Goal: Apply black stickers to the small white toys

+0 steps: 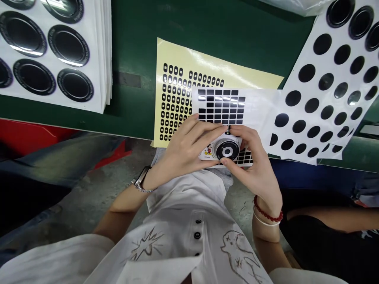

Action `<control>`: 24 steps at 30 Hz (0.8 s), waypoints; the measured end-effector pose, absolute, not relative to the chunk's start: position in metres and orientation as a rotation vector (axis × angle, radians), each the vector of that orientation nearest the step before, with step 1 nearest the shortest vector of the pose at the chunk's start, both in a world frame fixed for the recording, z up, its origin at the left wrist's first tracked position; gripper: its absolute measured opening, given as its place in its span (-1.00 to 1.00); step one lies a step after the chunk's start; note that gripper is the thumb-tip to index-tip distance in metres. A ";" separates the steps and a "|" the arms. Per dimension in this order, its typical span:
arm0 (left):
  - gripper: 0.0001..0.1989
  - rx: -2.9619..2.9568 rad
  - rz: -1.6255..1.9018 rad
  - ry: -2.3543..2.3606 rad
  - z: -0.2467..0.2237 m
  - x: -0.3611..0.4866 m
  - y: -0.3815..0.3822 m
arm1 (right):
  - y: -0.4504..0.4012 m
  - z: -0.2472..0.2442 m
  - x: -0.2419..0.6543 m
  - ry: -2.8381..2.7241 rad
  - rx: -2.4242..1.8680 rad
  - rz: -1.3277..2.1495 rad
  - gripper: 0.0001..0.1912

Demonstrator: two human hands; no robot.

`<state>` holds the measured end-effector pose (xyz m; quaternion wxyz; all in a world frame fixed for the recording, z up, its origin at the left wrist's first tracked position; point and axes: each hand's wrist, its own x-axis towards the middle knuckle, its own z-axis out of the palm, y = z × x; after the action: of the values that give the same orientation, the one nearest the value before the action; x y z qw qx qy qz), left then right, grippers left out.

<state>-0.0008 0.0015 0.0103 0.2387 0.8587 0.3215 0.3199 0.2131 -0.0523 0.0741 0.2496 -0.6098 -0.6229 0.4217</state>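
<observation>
A small white camera [211,153] with a cartoon mouse print and a black round lens ring [220,152] is held between my two hands at the table's front edge. My left hand [191,146] lies over its left side, fingertips along the top edge near a small black window. My right hand [254,157] grips the right side, thumb by the lens and fingers at the top. Under and behind the camera lies a white sheet of black rectangular stickers [222,104], on top of a yellow sheet of small black stickers [174,94].
Left on the green table [136,47] is a stack of sheets with large round black stickers [99,59]. At right, a sheet of round black stickers [310,104] hangs slightly over the edge. Clear plastic [308,6] lies at the back. A person's arm [331,219] is at right.
</observation>
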 end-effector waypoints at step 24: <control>-0.23 2.300 0.878 0.929 0.010 0.000 0.000 | -0.054 0.059 0.198 -1.228 -1.630 1.151 -0.80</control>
<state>0.0005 0.0002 0.0099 0.2522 0.8459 0.3417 0.3227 0.1978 -0.0540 0.0590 0.3886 -0.6411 -0.4827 0.4527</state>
